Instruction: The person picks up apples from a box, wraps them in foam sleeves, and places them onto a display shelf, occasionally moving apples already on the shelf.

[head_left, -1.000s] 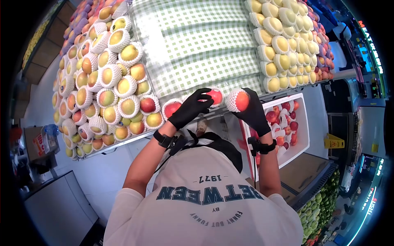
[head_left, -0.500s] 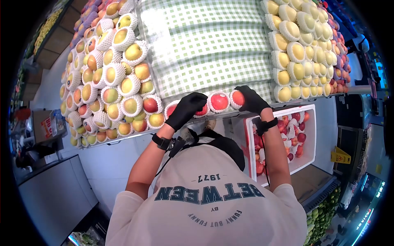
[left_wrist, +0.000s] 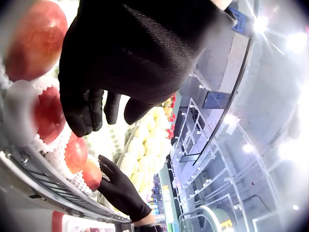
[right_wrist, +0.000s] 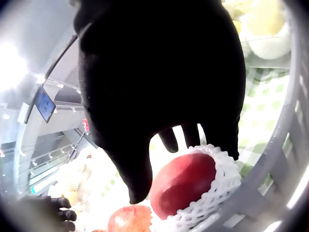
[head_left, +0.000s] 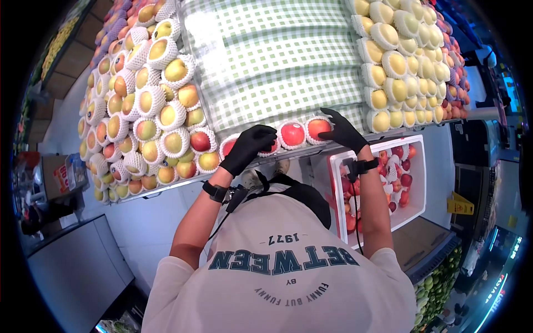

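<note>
A short row of red apples in white foam nets lies along the display's front edge. Around the rightmost apple [head_left: 318, 129], my black-gloved right hand [head_left: 344, 131] has its fingers spread, with the thumb beside the fruit. The right wrist view shows this apple [right_wrist: 182, 186] in its net below the parted thumb and fingers. Left of it sits another netted apple [head_left: 292, 134] bearing a sticker. My gloved left hand [head_left: 251, 147] is over the row's left part, fingers loosely bent, partly covering an apple [head_left: 272, 147]. In the left wrist view, its fingertips hang beside a red apple [left_wrist: 52, 116].
Green-checked cloth [head_left: 277, 72] covers the stepped display behind the row. Netted yellow-red apples [head_left: 147, 130] are piled on the left, pale yellow netted fruit [head_left: 395, 64] on the right. A white foam box [head_left: 419, 183] of red apples stands below my right arm.
My right hand has set its netted apple down at the row's right end, and its fingers have spread off it. My left hand has drawn back leftward from the apple with the sticker.
</note>
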The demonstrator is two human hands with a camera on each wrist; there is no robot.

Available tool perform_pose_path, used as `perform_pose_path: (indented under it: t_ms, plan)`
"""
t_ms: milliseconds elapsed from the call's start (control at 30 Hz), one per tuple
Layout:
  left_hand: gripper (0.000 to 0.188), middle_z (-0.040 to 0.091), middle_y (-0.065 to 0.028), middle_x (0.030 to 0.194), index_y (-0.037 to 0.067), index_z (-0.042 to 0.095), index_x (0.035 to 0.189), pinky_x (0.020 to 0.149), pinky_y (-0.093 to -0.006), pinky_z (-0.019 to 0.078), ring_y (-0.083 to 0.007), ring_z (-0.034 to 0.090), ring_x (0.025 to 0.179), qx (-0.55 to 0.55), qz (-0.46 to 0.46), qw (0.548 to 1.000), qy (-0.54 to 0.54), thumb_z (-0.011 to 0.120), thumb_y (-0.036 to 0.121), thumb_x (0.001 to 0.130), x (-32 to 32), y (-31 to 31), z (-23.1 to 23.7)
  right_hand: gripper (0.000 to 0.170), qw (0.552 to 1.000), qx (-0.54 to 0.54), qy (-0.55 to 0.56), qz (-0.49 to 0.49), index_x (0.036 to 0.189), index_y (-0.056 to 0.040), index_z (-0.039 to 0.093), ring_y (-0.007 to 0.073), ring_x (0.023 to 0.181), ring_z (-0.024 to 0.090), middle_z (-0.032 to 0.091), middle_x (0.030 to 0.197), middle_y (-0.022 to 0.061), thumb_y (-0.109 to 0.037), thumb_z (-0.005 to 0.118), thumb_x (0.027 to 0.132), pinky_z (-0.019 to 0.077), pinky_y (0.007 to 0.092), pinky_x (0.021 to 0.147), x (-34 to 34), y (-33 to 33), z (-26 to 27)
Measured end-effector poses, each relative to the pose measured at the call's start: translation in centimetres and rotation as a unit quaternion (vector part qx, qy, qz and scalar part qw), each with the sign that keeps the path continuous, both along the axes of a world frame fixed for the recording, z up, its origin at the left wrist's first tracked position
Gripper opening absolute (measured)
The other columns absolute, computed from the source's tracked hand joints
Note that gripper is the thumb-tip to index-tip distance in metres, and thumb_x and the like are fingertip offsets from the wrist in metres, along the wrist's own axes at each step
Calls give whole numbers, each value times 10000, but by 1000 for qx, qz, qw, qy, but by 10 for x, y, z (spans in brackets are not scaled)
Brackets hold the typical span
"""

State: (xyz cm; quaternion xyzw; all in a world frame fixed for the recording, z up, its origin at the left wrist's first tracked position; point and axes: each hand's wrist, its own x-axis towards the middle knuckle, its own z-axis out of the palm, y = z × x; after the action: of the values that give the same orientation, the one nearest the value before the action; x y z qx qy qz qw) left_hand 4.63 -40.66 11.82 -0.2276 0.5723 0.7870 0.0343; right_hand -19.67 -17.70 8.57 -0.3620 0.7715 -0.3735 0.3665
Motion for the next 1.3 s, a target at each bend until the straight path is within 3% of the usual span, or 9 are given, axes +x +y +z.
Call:
perform_pose_path:
  t_ms: [200, 333, 367, 467, 667, 767, 867, 1100, 1300]
  plan:
    - [231, 645, -55, 876, -7, 607, 1035, 716, -252, 500, -107, 602, 776, -2, 28, 999, 23, 587, 192, 920, 11, -4, 8, 637, 991, -40, -25, -128, 1359, -111, 450, 289, 1171, 516, 508, 1344, 107, -273, 710, 800, 453, 391, 959, -1, 9, -19]
    - [219, 585, -8, 725, 13, 600, 892, 598, -227, 426, -75, 517, 635, -5, 29, 999, 19, 557, 224, 932, 23, -7, 14, 384, 972, -91, 79, -203, 1214, -59, 580, 228, 1029, 604, 632, 1167, 95, -193, 640, 859, 479, 353, 889, 9, 22, -13]
    - [232, 565, 5, 690, 21, 595, 854, 572, -223, 404, -68, 491, 603, -7, 27, 999, 15, 549, 234, 935, 27, -7, 16, 262, 958, -123, 86, -243, 1092, -35, 638, 181, 872, 634, 680, 983, 89, -185, 610, 879, 501, 308, 773, 9, 27, -23]
    - [245, 530, 18, 651, 42, 585, 798, 543, -220, 374, -62, 463, 567, -31, -15, 999, -3, 546, 243, 932, 38, -9, 19, 219, 952, -108, -34, -284, 1003, -22, 649, 132, 721, 604, 665, 814, 74, -204, 587, 897, 481, 268, 643, 27, 45, 1]
    - [347, 493, 25, 624, 77, 541, 717, 549, -228, 372, -59, 453, 569, -25, -80, 996, -6, 533, 334, 951, 57, 0, 11, 432, 931, -57, 20, -359, 636, -40, 551, 111, 462, 480, 497, 504, 20, -330, 505, 952, 384, 288, 480, 78, 85, -11]
    - [344, 533, 10, 644, 63, 567, 743, 572, -229, 405, -68, 496, 590, -32, -136, 990, -1, 523, 327, 957, 65, 8, 0, 468, 956, 16, 154, -249, 612, -38, 551, 116, 457, 489, 536, 515, 23, -356, 498, 951, 394, 290, 489, 106, 106, -17]
    - [337, 581, -7, 684, 47, 594, 777, 607, -233, 443, -78, 540, 625, -29, -170, 985, -15, 515, 318, 961, 75, 12, 1, 438, 942, 14, 22, -334, 635, -26, 580, 133, 487, 542, 576, 549, 46, -334, 501, 935, 424, 297, 518, 137, 119, -17]
    - [321, 638, -45, 802, 6, 628, 891, 675, -253, 491, -109, 593, 700, 14, -128, 992, 3, 517, 299, 958, 93, 5, -10, 338, 957, 36, 202, -207, 714, -13, 627, 129, 554, 577, 612, 623, 52, -277, 526, 899, 453, 279, 551, 161, 141, -31]
    - [255, 639, -45, 851, 16, 623, 945, 696, -252, 502, -114, 601, 740, 67, -151, 986, 33, 526, 252, 938, 98, 14, -21, 214, 954, 27, 4, -298, 836, -29, 637, 104, 612, 586, 629, 702, 38, -207, 534, 897, 465, 246, 577, 180, 143, -8]
